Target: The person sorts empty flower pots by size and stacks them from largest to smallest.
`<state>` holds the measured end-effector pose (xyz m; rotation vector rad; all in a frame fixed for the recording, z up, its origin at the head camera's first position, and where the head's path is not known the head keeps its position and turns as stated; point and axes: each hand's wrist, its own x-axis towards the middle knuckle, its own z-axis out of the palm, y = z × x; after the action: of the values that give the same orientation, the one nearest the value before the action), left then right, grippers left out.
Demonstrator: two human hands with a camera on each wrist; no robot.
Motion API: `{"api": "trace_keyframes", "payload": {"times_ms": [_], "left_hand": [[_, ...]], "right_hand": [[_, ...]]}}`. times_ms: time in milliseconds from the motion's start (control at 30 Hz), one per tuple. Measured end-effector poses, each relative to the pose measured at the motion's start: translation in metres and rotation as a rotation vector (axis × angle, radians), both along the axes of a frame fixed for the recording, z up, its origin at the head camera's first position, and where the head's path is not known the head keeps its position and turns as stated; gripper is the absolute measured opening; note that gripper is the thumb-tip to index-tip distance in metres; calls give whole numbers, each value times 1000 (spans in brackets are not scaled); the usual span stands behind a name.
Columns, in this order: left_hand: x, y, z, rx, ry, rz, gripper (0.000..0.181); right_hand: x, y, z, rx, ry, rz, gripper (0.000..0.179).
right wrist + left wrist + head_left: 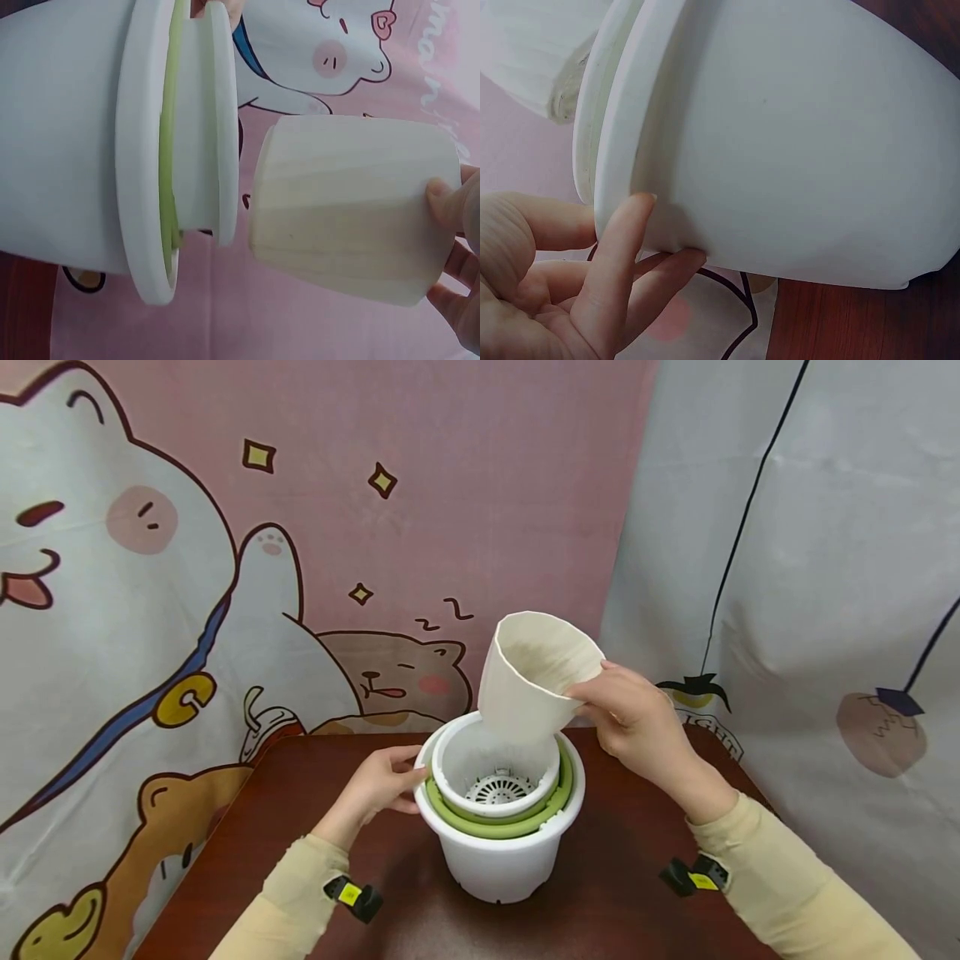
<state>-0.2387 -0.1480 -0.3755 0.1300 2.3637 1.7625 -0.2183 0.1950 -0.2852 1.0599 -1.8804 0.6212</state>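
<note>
A large white flower pot (498, 864) stands upright, with a green pot (502, 828) nested inside it and a smaller white pot (457, 777) with a slotted bottom inside that. My left hand (382, 785) grips the large pot's rim at its left side, thumb and fingers on either side of the edge in the left wrist view. Over the stack, my right hand (637, 727) holds a cream flower pot (517, 702) by its rim, fingers inside and outside the wall. The cream pot is tilted, its base just above the inner white pot; a gap between them shows in the right wrist view.
The stack stands on a dark red-brown table (315, 902). A printed cloth (525, 485) with cartoon animals hangs behind it, and a grey-white cloth (810, 568) hangs at the right. Each wrist wears a small black camera strap.
</note>
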Motion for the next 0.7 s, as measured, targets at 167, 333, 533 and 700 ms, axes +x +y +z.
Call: {"api": "trace_keyframes", "payload": {"times_ms": [167,333,533,700], "left_hand": [[-1,1,-1,-2,6,-5,46],[0,0,-1,-10,11,-9,46],[0,1,0,-13,9,-5,46],[0,1,0,-13,-3,8,48]], "right_hand": [[1,-9,-1,50,6,29,41],[3,-14,-4,88,-36,50,39],[2,-17,-11,127,-70,91,36],[1,-18,-15,191,-89,124,31]]}}
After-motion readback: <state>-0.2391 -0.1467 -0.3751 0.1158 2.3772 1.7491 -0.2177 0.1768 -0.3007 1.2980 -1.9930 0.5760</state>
